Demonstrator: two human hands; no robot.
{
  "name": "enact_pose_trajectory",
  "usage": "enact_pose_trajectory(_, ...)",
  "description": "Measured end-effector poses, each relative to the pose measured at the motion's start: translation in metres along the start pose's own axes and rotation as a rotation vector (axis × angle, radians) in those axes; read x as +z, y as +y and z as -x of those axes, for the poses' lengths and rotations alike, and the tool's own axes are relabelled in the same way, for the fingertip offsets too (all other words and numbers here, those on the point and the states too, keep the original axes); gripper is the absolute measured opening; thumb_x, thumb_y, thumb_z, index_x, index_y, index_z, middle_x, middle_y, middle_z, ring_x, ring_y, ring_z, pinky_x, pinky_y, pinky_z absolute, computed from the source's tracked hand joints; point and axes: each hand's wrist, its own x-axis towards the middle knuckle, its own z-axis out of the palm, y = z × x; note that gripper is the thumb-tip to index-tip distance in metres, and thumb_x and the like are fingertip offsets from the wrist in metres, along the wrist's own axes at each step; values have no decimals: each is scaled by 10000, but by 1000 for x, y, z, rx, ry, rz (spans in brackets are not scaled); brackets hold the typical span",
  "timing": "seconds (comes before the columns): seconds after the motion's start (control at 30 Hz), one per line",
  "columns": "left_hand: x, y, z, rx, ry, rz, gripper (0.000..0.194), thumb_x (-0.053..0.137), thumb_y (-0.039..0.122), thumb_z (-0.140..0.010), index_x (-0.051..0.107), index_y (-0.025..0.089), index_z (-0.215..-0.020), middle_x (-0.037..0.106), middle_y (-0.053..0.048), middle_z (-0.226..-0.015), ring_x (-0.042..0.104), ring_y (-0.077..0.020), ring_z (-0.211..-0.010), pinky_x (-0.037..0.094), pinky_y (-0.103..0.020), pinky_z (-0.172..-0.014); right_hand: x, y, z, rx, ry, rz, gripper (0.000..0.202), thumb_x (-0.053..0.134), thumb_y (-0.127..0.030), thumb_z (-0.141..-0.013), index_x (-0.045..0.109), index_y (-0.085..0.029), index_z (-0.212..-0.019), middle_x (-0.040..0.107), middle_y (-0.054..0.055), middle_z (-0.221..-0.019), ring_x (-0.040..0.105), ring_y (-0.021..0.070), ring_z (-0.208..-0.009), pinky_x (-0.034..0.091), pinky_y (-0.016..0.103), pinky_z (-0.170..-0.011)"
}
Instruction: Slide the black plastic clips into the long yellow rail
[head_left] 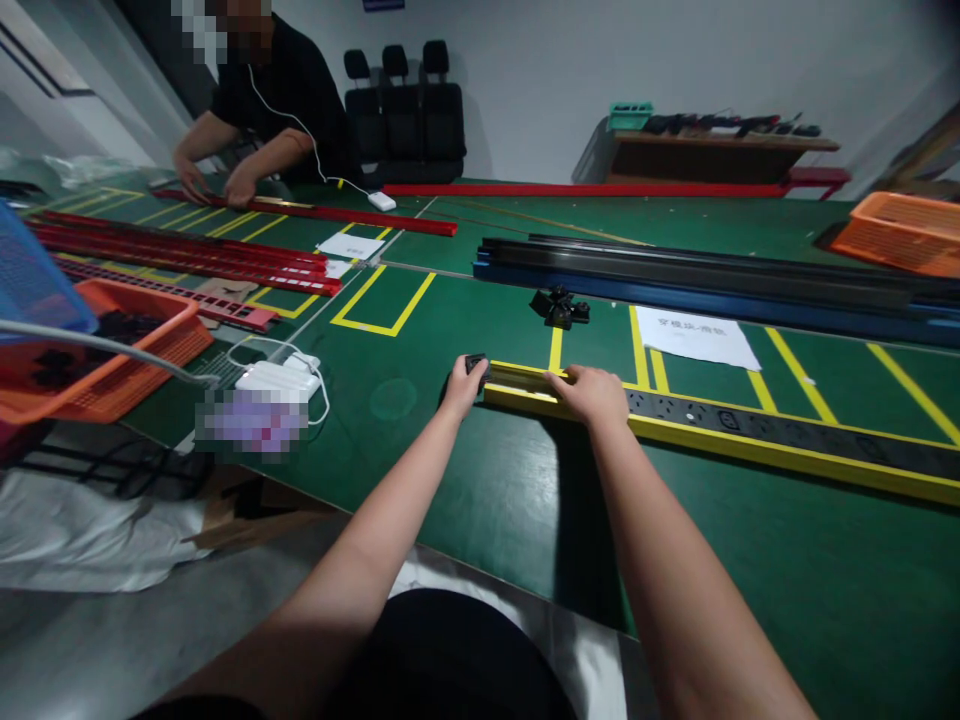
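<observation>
A long yellow channel rail (pixel 720 446) lies along the green table in front of me, running off to the right. Black socket modules (pixel 675 408) fill its right-hand stretch, while the left stretch shows a bare trough. At the rail's left end, my left hand (pixel 463 385) is closed around a small black module (pixel 475 366). My right hand (pixel 596 395) wraps over the rail, with fingers reaching its inner trough. Just beyond the rail sits a small heap of black parts (pixel 560 306).
Dark blue and black rails (pixel 675 280) lie behind. Red rails (pixel 187 250) occupy the left, where another person (pixel 292 110) handles one. Orange baskets (pixel 142 370) stand at both sides. A white power strip (pixel 277 378) and a paper sheet (pixel 697 338) rest on the table (pixel 435 480).
</observation>
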Motion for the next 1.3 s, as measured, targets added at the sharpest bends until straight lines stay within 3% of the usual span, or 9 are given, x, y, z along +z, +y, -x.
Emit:
enact_pose_trajectory(0.1, -3, -1, 2, 72, -68, -96, 311, 606, 407, -733, 572, 172, -934, 635, -47, -879, 588, -162, -835, 448, -290, -794, 0, 0, 0, 9, -1, 8, 678, 218, -685, -814, 685, -208, -935, 670, 127, -895, 596, 266, -845, 387, 339, -710)
enact_pose_trajectory(0.33, -4, 2, 6, 52, -149, -95, 279, 576, 378, -756, 556, 163, -934, 646, -45, -850, 600, -154, -814, 454, -300, -810, 1, 0, -1, 13, 5, 26, 660, 234, -676, -814, 684, -205, -918, 672, 123, -876, 599, 258, -827, 393, 327, -701)
enact_pose_trajectory(0.7, -4, 27, 16, -78, -117, -75, 208, 609, 298, -741, 555, 176, -901, 648, -34, -822, 601, -158, -819, 459, -310, -824, 0, -2, 0, 32, -17, 21, 626, 268, -657, -815, 682, -202, -927, 673, 120, -893, 595, 256, -837, 393, 325, -712)
enact_pose_trajectory(1.3, -4, 26, 15, -64, -120, -90, 189, 597, 285, -744, 548, 177, -891, 643, -27, -813, 595, -154, -813, 455, -306, -821, 2, -1, 0, 48, 1, 9, 648, 256, -687, -796, 690, -224, -920, 673, 114, -862, 599, 269, -814, 395, 330, -684)
